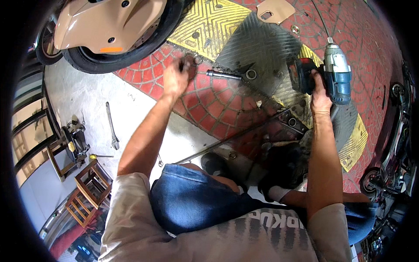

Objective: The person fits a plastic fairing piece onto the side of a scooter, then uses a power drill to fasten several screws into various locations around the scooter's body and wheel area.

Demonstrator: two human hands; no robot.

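My right hand [321, 94] is wrapped round the handle of a blue and silver cordless impact wrench [339, 81], its square drive pointing away from me and its dark battery toward the left. My left hand [176, 78] is closed low over the red paving, by the edge of a yellow ramp plate. Something dark shows at its fingers, but I cannot make out what. Just right of that hand lies a shiny metal socket extension [223, 75]. A metal ring [251, 74] rests beyond it on the black ramp plate [262, 48].
At the far left stands a scooter's tan front fender [109, 24] over a black tyre [94, 65]. An adjustable wrench [112, 126] and a yellow-handled screwdriver [100, 156] lie on the pale floor. A tan panel [275, 11] lies at the back. A long dark bar [218, 142] crosses before my feet.
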